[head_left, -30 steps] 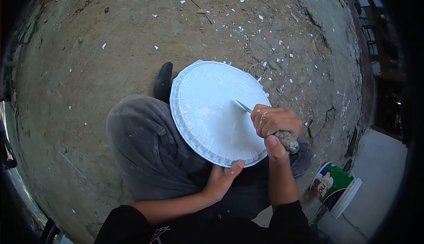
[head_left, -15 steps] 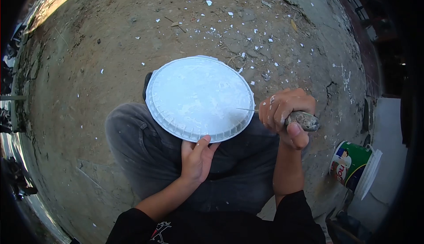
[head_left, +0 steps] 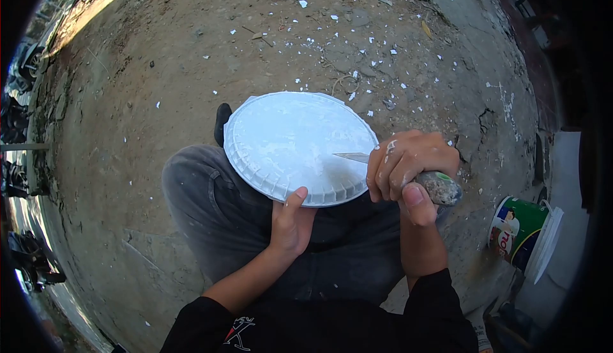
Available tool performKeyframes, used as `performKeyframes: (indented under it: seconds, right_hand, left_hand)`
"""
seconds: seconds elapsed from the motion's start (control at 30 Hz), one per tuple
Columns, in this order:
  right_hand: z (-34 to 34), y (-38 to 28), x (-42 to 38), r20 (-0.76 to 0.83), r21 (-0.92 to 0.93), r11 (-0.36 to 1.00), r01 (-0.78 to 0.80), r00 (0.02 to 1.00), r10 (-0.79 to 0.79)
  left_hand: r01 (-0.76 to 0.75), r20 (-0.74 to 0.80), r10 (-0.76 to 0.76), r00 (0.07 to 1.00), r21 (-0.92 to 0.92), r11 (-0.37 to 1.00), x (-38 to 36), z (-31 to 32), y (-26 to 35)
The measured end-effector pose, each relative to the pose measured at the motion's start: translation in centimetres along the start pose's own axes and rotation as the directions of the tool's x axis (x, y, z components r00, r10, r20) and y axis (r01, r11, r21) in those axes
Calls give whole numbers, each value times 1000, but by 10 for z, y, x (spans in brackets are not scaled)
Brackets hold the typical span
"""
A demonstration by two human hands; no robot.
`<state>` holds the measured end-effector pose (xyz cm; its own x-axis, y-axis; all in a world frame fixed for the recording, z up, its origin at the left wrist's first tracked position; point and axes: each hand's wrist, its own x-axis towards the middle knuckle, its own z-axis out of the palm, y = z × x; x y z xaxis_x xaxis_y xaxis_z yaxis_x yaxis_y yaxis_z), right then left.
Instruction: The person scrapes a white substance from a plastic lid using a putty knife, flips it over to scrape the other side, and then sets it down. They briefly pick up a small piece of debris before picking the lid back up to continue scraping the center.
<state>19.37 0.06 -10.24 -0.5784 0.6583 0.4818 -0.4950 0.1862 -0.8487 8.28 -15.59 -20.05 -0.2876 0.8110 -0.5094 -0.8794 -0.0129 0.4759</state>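
Note:
A round white bucket lid (head_left: 290, 137), smeared and blotchy on top with a ribbed rim, rests over my lap. My left hand (head_left: 292, 226) grips its near edge, thumb on the rim and the other fingers hidden underneath. In my right hand (head_left: 415, 168), closed in a fist, is a knife (head_left: 350, 157) with a thick mottled handle showing below the fingers. Its narrow blade points left over the lid's right part, close above the surface. White specks dot the knuckles.
Small white flakes (head_left: 362, 51) lie scattered on the dirt ground beyond the lid. A green paint bucket (head_left: 517, 231) with a white rim lies tipped at my right, beside a pale wall (head_left: 562, 180). Parked motorcycles (head_left: 29, 251) stand far left.
The lid appears slightly lower and further right, its near rim tilted more into view. My right hand has turned, so more of the blade's flat shows.

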Motion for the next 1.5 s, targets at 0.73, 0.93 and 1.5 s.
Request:
performKeyframes:
  seconds: [0.73,0.93,1.5]
  right_hand:
    - [47,31,-40,326,-162,981,104,944,-46]
    - [41,30,-37,222,-144,989,32,975,1]
    - [37,28,-27,100,-74,997,-18,995,25]
  left_hand:
    - [142,17,-142,990,14,990,1,-15,-8]
    - [145,-7,-145,989,30,989,-1,-11,-4]
    - [149,-51,-148,988,10,989,-3,-7,-5]
